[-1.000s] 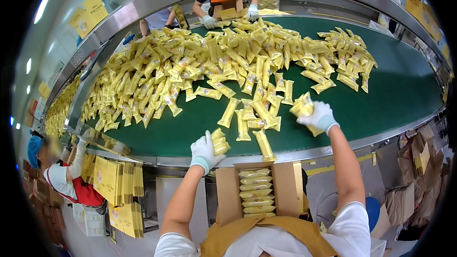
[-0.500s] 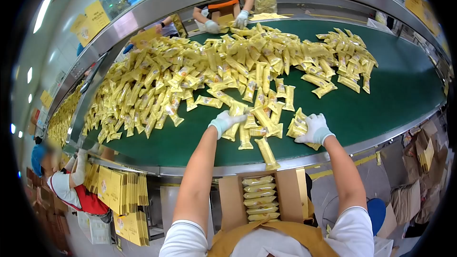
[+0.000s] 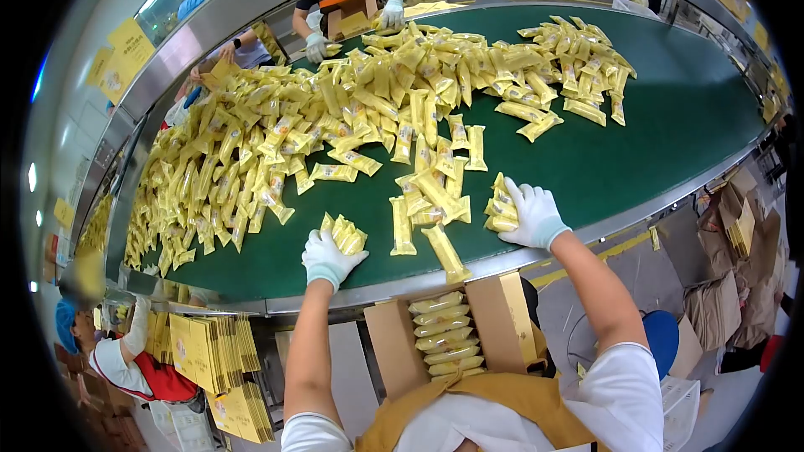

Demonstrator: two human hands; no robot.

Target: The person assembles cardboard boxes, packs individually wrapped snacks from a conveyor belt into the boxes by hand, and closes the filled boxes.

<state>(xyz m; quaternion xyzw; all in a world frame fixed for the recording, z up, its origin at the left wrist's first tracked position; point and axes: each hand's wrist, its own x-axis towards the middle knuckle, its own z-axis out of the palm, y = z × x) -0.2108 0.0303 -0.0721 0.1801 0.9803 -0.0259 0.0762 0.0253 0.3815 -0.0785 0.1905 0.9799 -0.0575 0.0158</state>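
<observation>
My gloved left hand (image 3: pixel 332 258) is closed around a few yellow snack packets (image 3: pixel 347 235) near the belt's front edge. On the right, my gloved right hand (image 3: pixel 533 216) curls against a small bunch of yellow packets (image 3: pixel 502 206) on the green belt (image 3: pixel 670 134). Between the hands lie several loose packets (image 3: pixel 435 192), one with its end over the belt's rim. An open cardboard box (image 3: pixel 393 343) stands in front of my body. Inside it a row of packets (image 3: pixel 442 331) is stacked flat side by side.
A large heap of packets (image 3: pixel 243 138) covers the belt's left and middle. Across the belt, a co-worker's gloved hands (image 3: pixel 391 13) touch the heap. At left, a person in a red apron (image 3: pixel 159 372) stands by folded yellow cartons (image 3: pixel 201 347). Flattened cardboard (image 3: pixel 712 310) lies at right.
My left hand has moved left and toward me, away from the loose packets, with a few packets in its grasp. My right hand stays at its bunch. The view has shifted slightly.
</observation>
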